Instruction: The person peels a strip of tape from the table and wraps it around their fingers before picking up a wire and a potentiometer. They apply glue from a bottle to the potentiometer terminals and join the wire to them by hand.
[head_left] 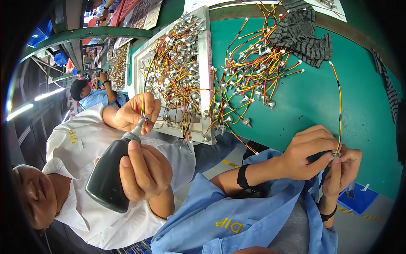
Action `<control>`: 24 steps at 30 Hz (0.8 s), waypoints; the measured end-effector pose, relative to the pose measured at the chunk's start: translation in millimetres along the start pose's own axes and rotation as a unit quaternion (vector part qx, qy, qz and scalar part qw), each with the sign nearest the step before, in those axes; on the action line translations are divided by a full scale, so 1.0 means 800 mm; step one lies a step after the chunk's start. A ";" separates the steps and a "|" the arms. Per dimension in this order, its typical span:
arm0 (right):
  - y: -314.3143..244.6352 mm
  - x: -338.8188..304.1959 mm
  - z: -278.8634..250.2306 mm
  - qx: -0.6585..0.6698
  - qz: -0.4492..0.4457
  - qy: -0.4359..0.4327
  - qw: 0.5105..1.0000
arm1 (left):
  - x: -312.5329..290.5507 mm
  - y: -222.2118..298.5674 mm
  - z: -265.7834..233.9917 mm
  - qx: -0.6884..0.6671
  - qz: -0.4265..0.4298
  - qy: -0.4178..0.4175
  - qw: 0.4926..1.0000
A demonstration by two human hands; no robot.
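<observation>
My left hand [311, 150], with a black band at the wrist, is closed round a dark object [318, 156] mostly hidden by its fingers; its kind is unclear. Fingertips of my right hand [347, 165] pinch a small potentiometer [336, 153] against the left fingertips. From that part a red, yellow and black wire lead [340, 106] rises over the green table to a white connector. Left of my hands lies a loose pile of wired potentiometers [258, 70], their leads tangled.
At my left, a co-worker in white holds a dark squeeze bottle [112, 178] with its nozzle against a wired potentiometer. A pale tray [206, 55] holds many more. Striped grey cloth [302, 34] lies on the green table [363, 97]. A blue bin [359, 199] sits lower right.
</observation>
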State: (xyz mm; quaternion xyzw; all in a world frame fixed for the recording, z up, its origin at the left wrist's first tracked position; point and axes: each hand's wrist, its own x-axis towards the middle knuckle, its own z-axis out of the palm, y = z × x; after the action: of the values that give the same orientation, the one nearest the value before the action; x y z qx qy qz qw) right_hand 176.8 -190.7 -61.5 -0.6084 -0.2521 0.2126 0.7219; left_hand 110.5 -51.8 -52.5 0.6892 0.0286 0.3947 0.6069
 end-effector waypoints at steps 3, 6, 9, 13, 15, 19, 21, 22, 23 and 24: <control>-0.001 0.001 0.000 0.000 -0.005 -0.005 1.000 | 0.000 0.001 0.000 0.001 -0.001 0.000 1.000; -0.001 0.001 0.001 -0.005 0.000 -0.001 1.000 | 0.000 0.001 -0.001 0.000 0.000 0.001 1.000; -0.003 0.001 0.002 -0.008 0.004 0.001 1.000 | -0.001 0.000 0.000 -0.001 0.000 0.002 1.000; -0.004 0.001 0.003 -0.009 0.012 0.008 1.000 | -0.001 0.001 -0.001 0.003 -0.005 0.001 1.000; -0.003 0.001 0.003 -0.009 0.014 0.011 1.000 | -0.001 0.001 0.000 0.003 -0.004 0.002 1.000; -0.001 0.002 0.003 -0.014 -0.009 0.018 1.000 | 0.000 0.002 0.000 0.004 -0.002 0.005 1.000; -0.004 0.004 0.004 -0.003 -0.001 0.020 1.000 | 0.000 0.002 0.000 0.006 0.000 0.006 1.000; -0.004 0.004 0.004 0.003 0.004 0.021 1.000 | 0.001 0.002 0.000 0.006 0.000 0.006 1.000; -0.005 0.004 0.004 0.002 0.003 0.021 1.000 | 0.001 0.002 0.000 0.005 -0.001 0.007 1.000; -0.004 0.004 0.004 0.002 0.004 0.023 1.000 | 0.002 0.003 0.000 0.004 -0.002 0.007 1.000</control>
State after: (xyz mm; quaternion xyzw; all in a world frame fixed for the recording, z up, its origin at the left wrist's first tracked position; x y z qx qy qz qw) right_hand 177.2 -186.5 -57.2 -0.6126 -0.2324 0.2023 0.7279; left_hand 110.5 -51.9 -50.0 0.6891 0.0359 0.3980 0.6045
